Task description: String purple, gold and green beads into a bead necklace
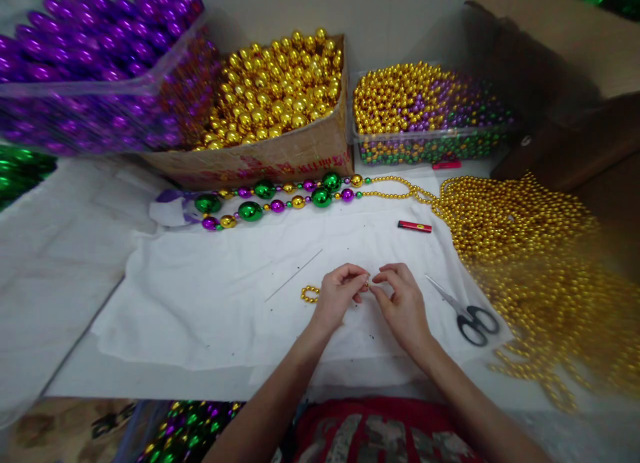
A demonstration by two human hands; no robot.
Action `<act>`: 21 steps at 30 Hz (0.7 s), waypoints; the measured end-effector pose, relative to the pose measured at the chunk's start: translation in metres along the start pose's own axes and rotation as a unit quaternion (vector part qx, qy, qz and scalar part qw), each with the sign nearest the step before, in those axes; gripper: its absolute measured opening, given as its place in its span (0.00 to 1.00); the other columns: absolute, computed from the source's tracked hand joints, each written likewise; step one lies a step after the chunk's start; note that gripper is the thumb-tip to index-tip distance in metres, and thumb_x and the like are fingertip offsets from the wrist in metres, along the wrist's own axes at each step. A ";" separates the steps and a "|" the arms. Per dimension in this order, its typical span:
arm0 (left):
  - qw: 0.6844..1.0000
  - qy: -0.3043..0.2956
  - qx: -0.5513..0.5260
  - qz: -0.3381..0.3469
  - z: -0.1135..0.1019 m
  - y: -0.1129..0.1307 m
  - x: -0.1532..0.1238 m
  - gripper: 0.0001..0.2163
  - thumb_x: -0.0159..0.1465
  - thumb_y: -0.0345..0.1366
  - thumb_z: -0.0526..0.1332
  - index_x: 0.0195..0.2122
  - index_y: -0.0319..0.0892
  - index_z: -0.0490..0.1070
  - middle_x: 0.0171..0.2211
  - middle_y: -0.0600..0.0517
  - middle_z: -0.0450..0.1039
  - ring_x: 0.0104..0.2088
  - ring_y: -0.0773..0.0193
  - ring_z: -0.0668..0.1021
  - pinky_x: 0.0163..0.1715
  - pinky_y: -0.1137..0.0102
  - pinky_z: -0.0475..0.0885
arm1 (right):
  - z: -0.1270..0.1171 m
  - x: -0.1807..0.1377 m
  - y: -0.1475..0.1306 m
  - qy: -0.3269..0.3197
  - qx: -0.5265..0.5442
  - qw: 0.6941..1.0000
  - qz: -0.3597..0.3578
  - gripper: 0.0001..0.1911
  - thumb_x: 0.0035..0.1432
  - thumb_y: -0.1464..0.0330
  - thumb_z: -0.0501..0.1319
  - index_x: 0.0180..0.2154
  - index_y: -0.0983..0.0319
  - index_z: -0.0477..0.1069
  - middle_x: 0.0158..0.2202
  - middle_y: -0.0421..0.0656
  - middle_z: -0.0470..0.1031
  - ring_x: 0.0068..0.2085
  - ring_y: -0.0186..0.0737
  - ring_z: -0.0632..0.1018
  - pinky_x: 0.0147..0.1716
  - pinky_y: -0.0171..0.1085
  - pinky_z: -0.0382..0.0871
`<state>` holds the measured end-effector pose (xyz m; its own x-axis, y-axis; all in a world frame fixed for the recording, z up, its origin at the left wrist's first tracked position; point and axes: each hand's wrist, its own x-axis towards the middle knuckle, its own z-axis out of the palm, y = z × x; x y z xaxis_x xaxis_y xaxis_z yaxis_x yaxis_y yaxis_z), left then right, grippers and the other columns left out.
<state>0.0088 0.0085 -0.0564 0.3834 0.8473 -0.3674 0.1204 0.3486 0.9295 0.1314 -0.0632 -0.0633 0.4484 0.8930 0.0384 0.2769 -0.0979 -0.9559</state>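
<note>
Over the white cloth (200, 316), my left hand (341, 291) pinches a short strand of gold beads (310, 293); a loop of it sticks out on the left of the hand. Facing it, my right hand (400, 299) has its thumb and fingertips drawn together close to the left fingertips. A tiny gold bit shows between the hands, but what the right fingertips hold is too small to make out. A thin needle-like rod (294, 275) lies left of the hands. Scissors with black handles (473, 319) lie to the right, and a red lighter (415, 227) lies beyond.
A necklace of green, purple and gold beads (251, 211) stretches across the back. Behind it stand a cardboard box (280, 161) of gold balls, a bin (115, 86) of purple beads and a tub (430, 135) of mixed beads. Gold strands (520, 229) heap at right.
</note>
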 end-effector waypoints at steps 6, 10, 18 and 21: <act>0.994 0.036 0.075 0.063 0.002 -0.001 -0.005 0.06 0.55 0.37 0.64 0.30 0.39 0.75 0.28 0.52 0.74 0.28 0.66 0.74 0.30 0.73 0.71 | 0.014 -0.003 0.002 0.016 -0.033 0.999 -0.037 0.03 0.57 0.70 0.59 0.32 0.60 0.72 0.36 0.44 0.69 0.40 0.44 0.70 0.36 0.39 0.66; 0.982 0.059 0.135 0.118 -0.001 -0.004 -0.010 0.05 0.56 0.36 0.63 0.29 0.40 0.75 0.30 0.51 0.73 0.33 0.64 0.75 0.34 0.72 0.71 | 0.016 -0.003 0.004 0.016 -0.029 0.999 -0.039 0.05 0.57 0.71 0.58 0.30 0.60 0.71 0.32 0.43 0.69 0.36 0.42 0.71 0.33 0.37 0.65; 0.968 0.039 0.183 0.167 -0.008 -0.004 -0.014 0.03 0.56 0.33 0.62 0.27 0.41 0.73 0.31 0.52 0.69 0.33 0.66 0.73 0.32 0.73 0.70 | 0.018 -0.008 0.003 0.009 -0.045 0.998 -0.044 0.06 0.57 0.71 0.57 0.27 0.60 0.69 0.29 0.41 0.68 0.34 0.40 0.70 0.32 0.36 0.64; 0.968 0.022 0.198 0.152 -0.011 0.001 -0.014 0.03 0.55 0.32 0.62 0.25 0.40 0.72 0.29 0.53 0.68 0.32 0.66 0.73 0.32 0.73 0.69 | 0.019 -0.010 0.000 0.006 -0.063 0.996 -0.056 0.06 0.56 0.73 0.57 0.27 0.60 0.68 0.30 0.41 0.67 0.35 0.41 0.70 0.33 0.37 0.63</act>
<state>-0.0060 0.0016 -0.0508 0.4184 0.9057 -0.0687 0.3538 -0.0929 0.9307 0.1109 -0.0639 -0.0696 0.4176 0.8966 0.1472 0.4304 -0.0526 -0.9011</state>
